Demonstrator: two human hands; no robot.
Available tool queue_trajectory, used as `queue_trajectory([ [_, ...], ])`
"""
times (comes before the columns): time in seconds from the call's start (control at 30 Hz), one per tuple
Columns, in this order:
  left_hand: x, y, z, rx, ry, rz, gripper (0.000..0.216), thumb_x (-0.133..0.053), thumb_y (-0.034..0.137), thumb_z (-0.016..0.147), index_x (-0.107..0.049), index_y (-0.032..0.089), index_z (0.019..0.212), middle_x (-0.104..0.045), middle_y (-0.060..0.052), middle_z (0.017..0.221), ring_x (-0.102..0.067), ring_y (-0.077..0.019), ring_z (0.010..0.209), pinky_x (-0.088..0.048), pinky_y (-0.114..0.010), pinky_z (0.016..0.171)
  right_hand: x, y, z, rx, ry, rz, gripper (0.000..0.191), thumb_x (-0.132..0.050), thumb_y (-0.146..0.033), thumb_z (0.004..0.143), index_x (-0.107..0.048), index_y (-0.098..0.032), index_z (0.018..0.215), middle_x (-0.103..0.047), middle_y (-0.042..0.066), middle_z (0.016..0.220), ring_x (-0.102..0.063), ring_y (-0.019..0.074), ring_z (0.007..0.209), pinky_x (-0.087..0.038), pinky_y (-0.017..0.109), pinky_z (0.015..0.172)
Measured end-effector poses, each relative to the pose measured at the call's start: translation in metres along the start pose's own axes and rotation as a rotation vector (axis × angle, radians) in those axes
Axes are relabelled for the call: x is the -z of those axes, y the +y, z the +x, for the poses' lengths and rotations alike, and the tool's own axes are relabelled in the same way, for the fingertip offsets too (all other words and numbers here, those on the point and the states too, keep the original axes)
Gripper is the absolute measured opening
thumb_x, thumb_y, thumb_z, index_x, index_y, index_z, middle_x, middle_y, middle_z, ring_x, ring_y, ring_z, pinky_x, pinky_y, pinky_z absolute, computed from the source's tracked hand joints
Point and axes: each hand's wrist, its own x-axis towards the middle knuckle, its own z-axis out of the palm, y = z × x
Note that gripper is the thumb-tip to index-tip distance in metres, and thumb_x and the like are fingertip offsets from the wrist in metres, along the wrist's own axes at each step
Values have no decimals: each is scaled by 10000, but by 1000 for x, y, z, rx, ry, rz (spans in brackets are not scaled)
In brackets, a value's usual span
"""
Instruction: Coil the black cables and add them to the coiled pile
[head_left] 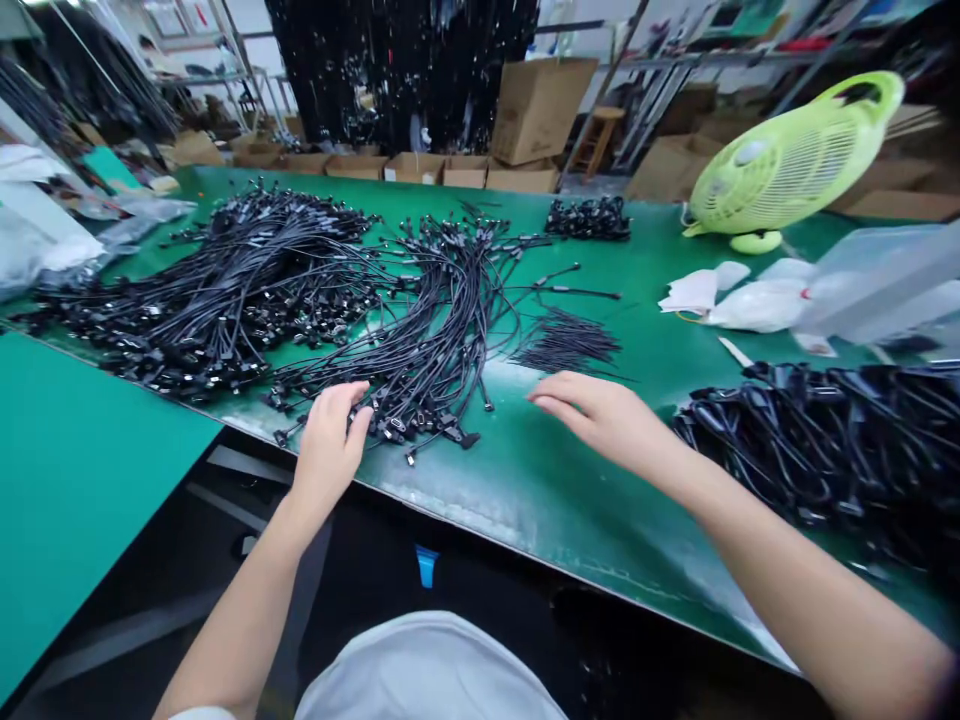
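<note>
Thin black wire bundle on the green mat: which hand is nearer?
Right. The right hand is just in front of the thin black wire bundle, apart from it; the left hand is farther left, at the black cable pile.

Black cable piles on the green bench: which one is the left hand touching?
The middle pile of black cables, between the larger pile and the thin loose wires. The left hand sits at its connector ends.
</note>
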Motion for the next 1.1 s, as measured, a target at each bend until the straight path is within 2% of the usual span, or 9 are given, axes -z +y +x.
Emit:
queue_trajectory([
  [0.13, 8, -49, 49, 3, -4, 329, 409, -461, 323, 940, -504, 139, 1303, -520, -191, 1353, -467, -322, 1264, -369, -474, 1062, -31, -31, 71, 136, -115, 33, 270, -452, -283, 955, -699, -176, 965, -698, 81, 1006, -648, 206, 941, -502, 364, 864],
  [0.27, 14, -84, 78, 62, -203, 324, 266, -377, 275, 959, -619, 174, 1004, -660, -128, 1057, -592, -270, 1016, -444, -402, 928, -53, -57, 103, 235, -136, 48, 243, -460, -238, 957, -685, -165, 1015, -680, 83, 1053, -638, 197, 978, -502, 358, 905],
  [0.37, 14, -89, 82, 20, -153, 253, 291, -326, 312, 989, -585, 198, 1055, -653, -92, 1056, -597, -228, 960, -452, -344, 858, -62, -73, 115, 267, -42, 50, 292, -474, -226, 954, -598, -175, 1213, -619, 94, 1204, -606, 204, 1087, -493, 369, 955],
  [0.47, 5, -89, 83, -22, -232, 336, 279, -405, 355, 972, -586, 183, 1097, -658, -106, 1031, -583, -250, 929, -446, -356, 812, -69, -84, 137, 250, -22, -84, 341, -426, -232, 977, -526, -185, 1300, -568, 103, 1279, -594, 192, 1104, -492, 329, 930],
  [0.6, -7, -99, 89, -62, -265, 318, 230, -454, 333, 956, -631, 191, 989, -674, -84, 942, -565, -252, 914, -442, -365, 825, -82, -79, 182, 159, -127, -481, 362, -324, -112, 964, -564, -164, 1231, -578, 131, 1218, -610, 193, 1014, -471, 288, 798],
  [0.7, -8, -107, 91, -18, -227, 189, 178, -487, 301, 939, -631, 202, 968, -676, -57, 914, -578, -236, 894, -465, -354, 810, -88, -62, 212, 110, -138, -572, 303, -363, -93, 933, -629, -88, 1077, -603, 182, 1119, -609, 235, 996, -445, 313, 776],
  [0.83, 4, -110, 87, -25, -194, 165, 231, -457, 246, 950, -606, 181, 1115, -666, -85, 1067, -595, -234, 996, -473, -371, 899, -81, -45, 230, 105, -110, -611, 279, -388, -123, 935, -653, -74, 1003, -625, 176, 1067, -634, 224, 914, -424, 303, 739],
  [0.97, 10, -102, 83, -130, -145, 224, 341, -432, 298, 973, -541, 181, 1274, -615, -108, 1255, -551, -259, 1153, -442, -404, 996, -56, -41, 234, 89, -9, -615, 341, -321, -106, 954, -606, -85, 1139, -624, 169, 1115, -631, 214, 933, -422, 291, 737],
  [1.1, 0, -94, 93, -141, -173, 195, 345, -457, 285, 964, -549, 171, 1277, -642, -113, 1220, -578, -259, 1115, -462, -414, 975, -7, -62, 231, 153, 265, -511, 341, -287, -163, 993, -598, -121, 1126, -628, 122, 1102, -603, 199, 982, -449, 294, 798],
])
